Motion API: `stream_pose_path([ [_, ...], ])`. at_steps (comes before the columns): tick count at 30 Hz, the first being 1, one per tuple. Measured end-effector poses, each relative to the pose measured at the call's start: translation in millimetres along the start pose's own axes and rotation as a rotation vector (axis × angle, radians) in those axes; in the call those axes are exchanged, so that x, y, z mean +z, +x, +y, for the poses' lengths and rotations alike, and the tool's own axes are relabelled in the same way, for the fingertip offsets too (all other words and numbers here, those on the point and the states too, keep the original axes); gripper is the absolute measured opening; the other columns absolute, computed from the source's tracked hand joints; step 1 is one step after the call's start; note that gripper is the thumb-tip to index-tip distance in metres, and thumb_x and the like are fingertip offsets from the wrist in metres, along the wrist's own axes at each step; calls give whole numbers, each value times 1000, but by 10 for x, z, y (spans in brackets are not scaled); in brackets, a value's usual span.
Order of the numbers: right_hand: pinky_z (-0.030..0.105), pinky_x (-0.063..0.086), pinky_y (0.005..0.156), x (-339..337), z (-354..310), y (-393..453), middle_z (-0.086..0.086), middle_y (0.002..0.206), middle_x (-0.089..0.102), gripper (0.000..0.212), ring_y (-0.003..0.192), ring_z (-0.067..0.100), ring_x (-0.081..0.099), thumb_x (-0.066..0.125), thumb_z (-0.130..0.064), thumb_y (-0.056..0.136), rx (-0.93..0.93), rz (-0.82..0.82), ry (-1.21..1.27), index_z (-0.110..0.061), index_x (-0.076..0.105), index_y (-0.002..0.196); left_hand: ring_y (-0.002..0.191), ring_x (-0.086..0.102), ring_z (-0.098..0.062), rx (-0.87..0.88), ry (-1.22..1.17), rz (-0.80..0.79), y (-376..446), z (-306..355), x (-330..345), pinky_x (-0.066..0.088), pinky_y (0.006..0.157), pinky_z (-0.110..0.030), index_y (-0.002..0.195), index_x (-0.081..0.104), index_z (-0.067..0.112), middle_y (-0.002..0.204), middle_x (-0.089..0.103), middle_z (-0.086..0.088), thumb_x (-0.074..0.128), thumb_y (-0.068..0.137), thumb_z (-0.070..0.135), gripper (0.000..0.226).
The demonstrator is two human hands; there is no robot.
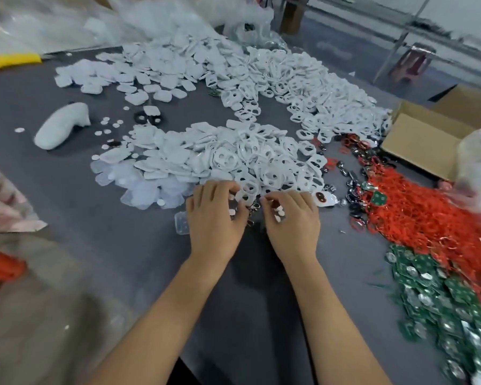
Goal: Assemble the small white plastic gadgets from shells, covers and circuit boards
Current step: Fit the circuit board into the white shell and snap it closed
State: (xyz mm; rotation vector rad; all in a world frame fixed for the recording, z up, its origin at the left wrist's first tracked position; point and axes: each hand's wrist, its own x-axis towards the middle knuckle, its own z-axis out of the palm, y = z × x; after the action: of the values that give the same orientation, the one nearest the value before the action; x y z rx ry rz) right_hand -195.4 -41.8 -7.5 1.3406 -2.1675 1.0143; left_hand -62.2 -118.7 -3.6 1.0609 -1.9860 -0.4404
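- Left hand [215, 215]: fingers curled, pinching a flat white plastic shell with two cut-out holes [246, 193] by its edge, at frame centre.
- Right hand [290, 218]: fingers curled in; small white bits show under them, but what it grips I cannot tell.
- A small metal clasp [254, 208] sits between the two hands.
- Handling, my read: shell is light, thin, stiff, a bit slick. Best pinched on the rim, not across the holes; likely snaps together with light pressure.
- Just above the hands: near heap of white shells and covers [206, 154] on the dark grey table [122, 245].
- Right of frame: tangle of red cords [417, 215]; lower right, green circuit boards [439, 295].
- Upper right: open cardboard box [419, 140].
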Motion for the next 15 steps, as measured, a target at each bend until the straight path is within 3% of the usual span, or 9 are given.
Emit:
stream_pose_path([
  [4, 44, 48, 83, 112, -56, 9, -5, 92, 71, 22, 91, 27, 61, 73, -43, 91, -122, -85, -28, -23, 79, 98, 100, 59, -22, 26, 34, -45, -31, -70, -101, 39, 90, -35, 100, 70, 23, 95, 68, 8, 71, 90, 22, 10],
  [10, 42, 42, 87, 137, -118, 9, -7, 95, 72, 22, 96, 26, 61, 83, -40, 85, -101, -193, -90, -26, 80, 102, 90, 58, -24, 154, 178, 20, -7, -445, -378, 34, 83, -34, 93, 70, 20, 88, 64, 6, 73, 85, 18, 9],
  [15, 44, 39, 90, 169, -296, 15, -4, 103, 71, 27, 101, 29, 60, 78, -35, 91, -79, -260, -141, -26, 77, 116, 99, 58, -29, 125, 270, 77, 212, -723, -518, 34, 85, -35, 106, 72, 16, 100, 64, -2, 73, 85, 18, 21],
])
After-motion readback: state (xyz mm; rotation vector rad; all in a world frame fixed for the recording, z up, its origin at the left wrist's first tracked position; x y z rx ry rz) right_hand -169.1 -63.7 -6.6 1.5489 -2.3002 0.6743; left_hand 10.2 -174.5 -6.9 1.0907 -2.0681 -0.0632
